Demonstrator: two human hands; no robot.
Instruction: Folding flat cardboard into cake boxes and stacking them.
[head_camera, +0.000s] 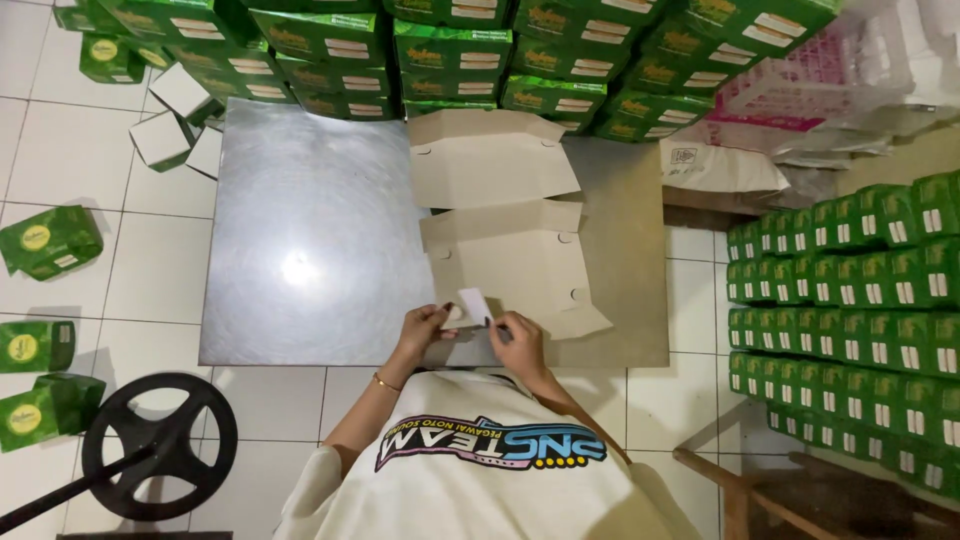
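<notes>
My left hand (425, 331) and my right hand (518, 343) are close together at the near edge of a shiny metal table (300, 230). Between their fingertips they hold a small white rectangular piece (474, 304), like a slip or label. It sits just over the near edge of a flattened brown cardboard box blank (505, 262). A second flat cardboard blank (487, 155) lies further back on the table.
Green boxes (470, 50) are stacked along the far side of the table, and more green boxes (850, 300) stand in rows at the right. Loose green boxes (48, 240) lie on the tiled floor at left. A black wheel (160, 445) sits near left.
</notes>
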